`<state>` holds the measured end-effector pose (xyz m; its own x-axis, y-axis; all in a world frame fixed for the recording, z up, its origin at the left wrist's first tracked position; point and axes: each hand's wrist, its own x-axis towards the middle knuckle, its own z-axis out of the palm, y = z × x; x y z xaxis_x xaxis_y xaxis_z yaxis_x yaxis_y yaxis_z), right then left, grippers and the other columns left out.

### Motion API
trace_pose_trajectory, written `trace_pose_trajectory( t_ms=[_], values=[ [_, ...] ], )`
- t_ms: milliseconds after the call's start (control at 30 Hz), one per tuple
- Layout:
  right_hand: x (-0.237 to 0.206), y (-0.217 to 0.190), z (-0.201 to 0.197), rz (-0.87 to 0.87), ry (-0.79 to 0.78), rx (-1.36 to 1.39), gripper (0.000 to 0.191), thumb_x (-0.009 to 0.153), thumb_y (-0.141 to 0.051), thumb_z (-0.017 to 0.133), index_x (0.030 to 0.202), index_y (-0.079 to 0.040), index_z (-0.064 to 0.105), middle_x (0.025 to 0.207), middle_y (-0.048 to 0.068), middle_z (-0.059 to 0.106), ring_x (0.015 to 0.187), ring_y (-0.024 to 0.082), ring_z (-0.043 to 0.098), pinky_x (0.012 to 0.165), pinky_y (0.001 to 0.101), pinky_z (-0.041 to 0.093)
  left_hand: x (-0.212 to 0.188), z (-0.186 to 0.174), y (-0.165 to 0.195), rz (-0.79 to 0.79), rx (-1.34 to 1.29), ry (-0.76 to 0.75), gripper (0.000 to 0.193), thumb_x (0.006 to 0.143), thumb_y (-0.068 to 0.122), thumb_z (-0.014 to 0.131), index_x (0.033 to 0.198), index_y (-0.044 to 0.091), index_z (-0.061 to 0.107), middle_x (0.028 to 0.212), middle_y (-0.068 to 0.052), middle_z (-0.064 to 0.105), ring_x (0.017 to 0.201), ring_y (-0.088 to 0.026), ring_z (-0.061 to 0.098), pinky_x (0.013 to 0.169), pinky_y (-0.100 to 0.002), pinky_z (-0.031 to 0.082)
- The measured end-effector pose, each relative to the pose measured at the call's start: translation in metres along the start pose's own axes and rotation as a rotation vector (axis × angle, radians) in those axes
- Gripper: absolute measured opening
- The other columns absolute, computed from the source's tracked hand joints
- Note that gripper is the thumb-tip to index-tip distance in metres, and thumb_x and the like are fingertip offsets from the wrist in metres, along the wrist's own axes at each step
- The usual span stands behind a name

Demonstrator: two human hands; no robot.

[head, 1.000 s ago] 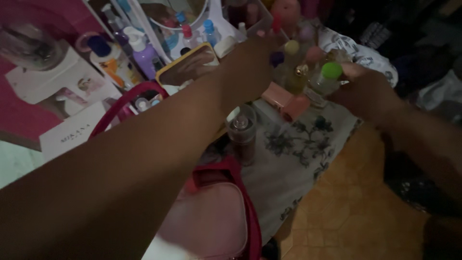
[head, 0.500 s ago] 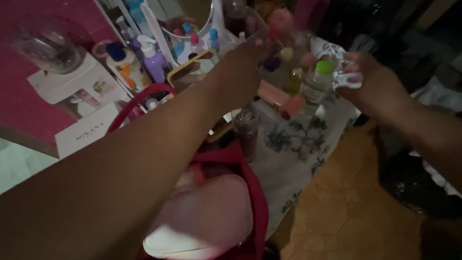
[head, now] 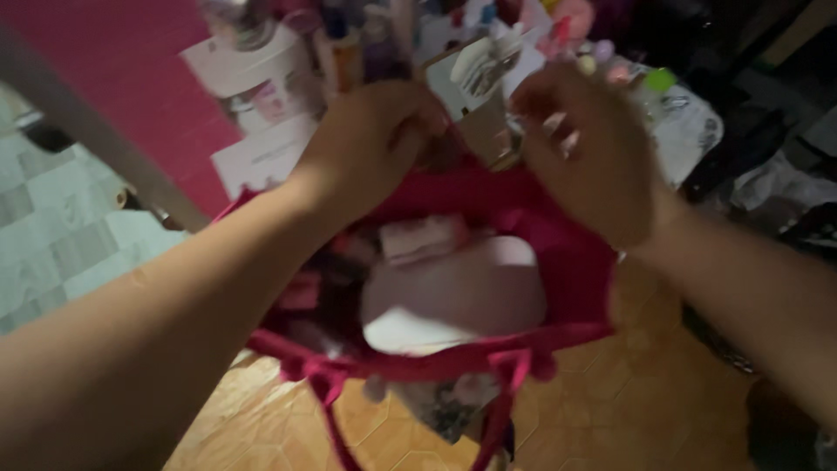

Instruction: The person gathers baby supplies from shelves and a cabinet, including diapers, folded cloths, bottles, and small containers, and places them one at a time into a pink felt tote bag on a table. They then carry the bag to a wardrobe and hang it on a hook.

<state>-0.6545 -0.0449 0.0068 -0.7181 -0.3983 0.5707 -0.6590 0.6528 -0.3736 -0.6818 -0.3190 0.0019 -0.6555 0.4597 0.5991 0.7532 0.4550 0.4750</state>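
- The left hand [head: 370, 139] comes in from the near left and is curled shut over the far rim of a bright pink bag [head: 558, 253], with its fingers folded around the cloth there.
- The right hand [head: 593, 148] comes in from the right and sits at the same far rim, just beside the left hand; its fingers are bent and seem to pinch the cloth, though motion blur makes the exact grip hard to read.
- The pink bag hangs open in the middle of the view, between the two forearms, with its mouth facing up towards the camera.
- Inside the bag lies a pale, rounded pouch [head: 462, 296] that fills much of the opening, and a smaller light box [head: 423, 237] rests on its far side.
- Pink straps [head: 501, 384] dangle from the near edge of the bag, above a floor of orange tiles [head: 645, 410].
- Beyond the hands, a cluttered table with a flowered cloth [head: 689, 131] holds many small bottles, one with a green cap [head: 660, 80].
- On the far left stand white boxes [head: 253, 74] against a pink wall [head: 113, 70], and pale grey tiles [head: 52, 218] show at the left edge.
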Motion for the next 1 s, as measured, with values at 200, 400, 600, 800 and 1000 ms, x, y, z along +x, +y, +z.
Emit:
trace_pose_trajectory(
  t_ms=[200, 400, 600, 800, 1000],
  values=[
    [-0.023, -0.032, 0.074, 0.081, -0.337, 0.067, 0.043, 0.082, -0.009, 0.072, 0.123, -0.001, 0.063, 0.112, 0.022, 0.070, 0.102, 0.037, 0.071, 0.083, 0.0421, 0.057, -0.054, 0.013, -0.006, 0.028, 0.171, 0.035, 0.027, 0.083, 0.008, 0.070, 0.110, 0.009, 0.072, 0.114, -0.018, 0.068, 0.102, -0.040, 0.067, 0.088, -0.047, 0.055],
    [-0.061, -0.022, 0.085, 0.122, -0.441, -0.013, 0.051, 0.071, -0.014, 0.079, 0.119, -0.004, 0.067, 0.116, 0.021, 0.072, 0.110, 0.038, 0.067, 0.096, 0.0454, 0.053, -0.053, 0.067, 0.002, -0.136, 0.244, -0.350, 0.036, 0.088, 0.020, 0.071, 0.122, 0.010, 0.065, 0.132, -0.017, 0.061, 0.123, -0.042, 0.060, 0.102, -0.052, 0.052],
    [-0.078, -0.028, 0.059, 0.314, -0.278, 0.026, 0.053, 0.081, -0.016, 0.075, 0.130, -0.002, 0.061, 0.123, 0.020, 0.067, 0.113, 0.035, 0.067, 0.096, 0.0434, 0.054, -0.061, 0.094, -0.012, -0.586, 0.484, -0.746, 0.063, 0.084, 0.017, 0.073, 0.142, 0.019, 0.049, 0.142, -0.017, 0.052, 0.129, -0.042, 0.055, 0.102, -0.056, 0.050],
    [-0.082, -0.035, 0.039, 0.144, -0.337, -0.080, 0.057, 0.080, -0.018, 0.077, 0.133, -0.004, 0.062, 0.127, 0.020, 0.065, 0.119, 0.037, 0.063, 0.100, 0.0424, 0.051, -0.061, 0.096, -0.019, -0.576, 0.468, -0.736, 0.065, 0.080, 0.036, 0.082, 0.134, 0.009, 0.058, 0.129, -0.023, 0.063, 0.117, -0.041, 0.065, 0.097, -0.050, 0.054],
    [-0.039, -0.041, 0.006, 0.353, -0.266, 0.059, 0.056, 0.084, -0.025, 0.075, 0.136, -0.008, 0.059, 0.121, 0.011, 0.071, 0.106, 0.021, 0.072, 0.089, 0.0357, 0.058, -0.021, 0.050, 0.006, -0.529, -0.041, -0.594, 0.058, 0.073, 0.046, 0.080, 0.118, 0.010, 0.070, 0.104, -0.019, 0.078, 0.091, -0.028, 0.077, 0.082, -0.041, 0.060]
  ],
)
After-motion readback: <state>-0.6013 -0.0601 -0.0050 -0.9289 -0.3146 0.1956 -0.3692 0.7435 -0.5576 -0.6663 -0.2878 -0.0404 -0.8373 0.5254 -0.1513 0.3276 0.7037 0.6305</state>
